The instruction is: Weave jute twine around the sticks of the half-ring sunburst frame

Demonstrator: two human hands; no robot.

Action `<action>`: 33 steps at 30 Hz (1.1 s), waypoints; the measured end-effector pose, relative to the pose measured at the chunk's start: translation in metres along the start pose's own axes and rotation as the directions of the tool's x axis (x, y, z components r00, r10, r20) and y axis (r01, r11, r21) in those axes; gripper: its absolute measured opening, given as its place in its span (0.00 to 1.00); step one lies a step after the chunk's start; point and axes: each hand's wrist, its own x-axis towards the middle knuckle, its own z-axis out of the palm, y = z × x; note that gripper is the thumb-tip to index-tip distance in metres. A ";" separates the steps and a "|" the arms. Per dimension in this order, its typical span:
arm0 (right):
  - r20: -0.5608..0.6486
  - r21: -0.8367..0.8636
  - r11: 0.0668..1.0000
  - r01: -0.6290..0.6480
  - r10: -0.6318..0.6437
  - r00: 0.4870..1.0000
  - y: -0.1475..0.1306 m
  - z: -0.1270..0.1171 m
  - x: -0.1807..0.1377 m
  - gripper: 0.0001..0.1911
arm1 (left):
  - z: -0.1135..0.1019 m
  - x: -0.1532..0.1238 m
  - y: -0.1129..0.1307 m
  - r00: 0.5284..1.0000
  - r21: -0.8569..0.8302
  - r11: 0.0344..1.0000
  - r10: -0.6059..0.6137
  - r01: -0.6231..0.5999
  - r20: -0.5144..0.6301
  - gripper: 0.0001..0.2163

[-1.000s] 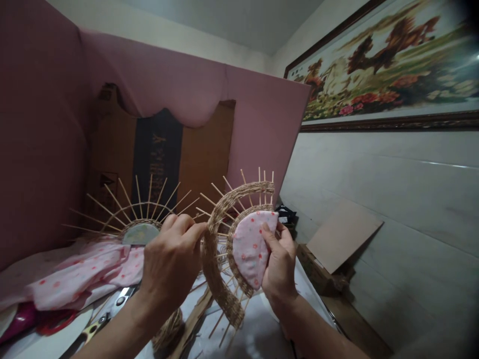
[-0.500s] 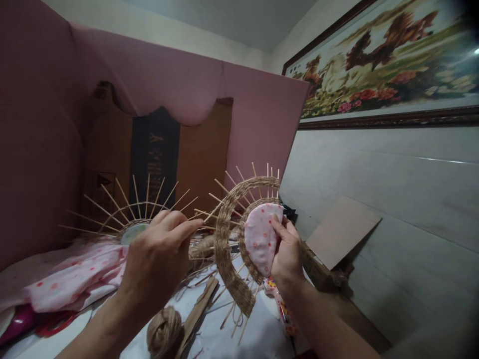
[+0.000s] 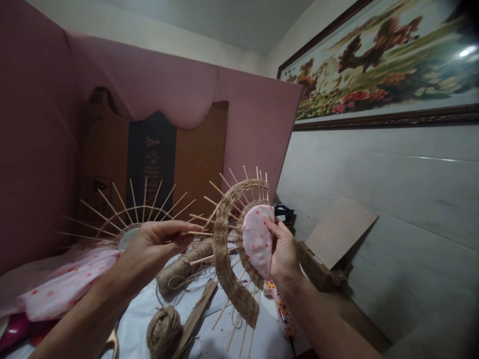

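A half-round woven piece [image 3: 224,249] with thin wooden sticks fanning outward stands upright before me. Two bands of brown twine run across the sticks, with a gap between them. At its middle is a half-disc of pink dotted fabric [image 3: 256,237]. My right hand [image 3: 286,249] grips that padded centre, thumb on the front and fingers behind. To the left of the outer band, my left hand [image 3: 166,242] pinches a strand of twine [image 3: 210,219] that runs to the band, close to the stick ends. Its fingertips are partly lost among the sticks.
Below lie a twine ball [image 3: 164,329], a cardboard strip [image 3: 196,319] and a twine spool [image 3: 183,269]. Another stick frame [image 3: 145,207] stands behind my left hand, near dotted cloth [image 3: 71,279]. A flower-patterned handle [image 3: 282,311] is by my right wrist.
My left hand has turned and lowered slightly, its fingers now stretched to the right. The woven piece and my right hand have shifted a little left in view.
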 end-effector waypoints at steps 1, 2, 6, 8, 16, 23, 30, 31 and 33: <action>0.006 0.002 1.000 -0.006 0.006 1.000 0.000 0.000 0.000 0.14 | 0.000 0.000 0.000 1.000 -0.002 1.000 -0.001 0.001 -0.005 0.09; 0.011 0.004 1.000 -0.010 0.010 1.000 0.000 0.000 0.000 0.14 | 0.000 0.000 0.000 1.000 0.000 1.000 -0.003 0.003 -0.012 0.09; 0.003 0.007 1.000 0.005 -0.005 1.000 0.001 0.000 0.001 0.15 | -0.002 0.001 0.002 0.999 0.056 0.998 0.010 -0.007 -0.050 0.10; -0.010 -0.007 1.000 0.027 -0.027 1.000 0.001 0.001 0.000 0.14 | -0.003 0.001 0.002 0.998 0.111 0.994 0.024 -0.018 -0.053 0.11; 0.027 -0.067 0.989 0.132 -0.131 0.991 -0.005 0.001 0.002 0.13 | -0.011 -0.005 0.005 0.992 0.464 0.879 0.130 -0.114 -0.002 0.12; 0.027 -0.116 0.978 0.173 -0.171 0.985 -0.007 -0.001 0.002 0.16 | -0.017 -0.012 0.010 0.985 0.619 0.768 0.167 -0.163 0.052 0.13; 0.053 -0.090 0.979 0.183 -0.179 0.982 -0.010 0.004 0.001 0.19 | -0.025 -0.007 0.006 0.954 0.718 0.657 0.298 -0.230 0.033 0.11; 0.059 -0.089 0.979 0.184 -0.179 0.982 -0.010 0.004 0.001 0.19 | -0.026 -0.006 0.006 0.956 0.697 0.676 0.291 -0.238 0.044 0.11; 0.071 -0.088 0.978 0.191 -0.185 0.980 -0.010 0.003 0.001 0.18 | -0.028 -0.004 0.006 0.964 0.612 0.751 0.255 -0.249 0.079 0.11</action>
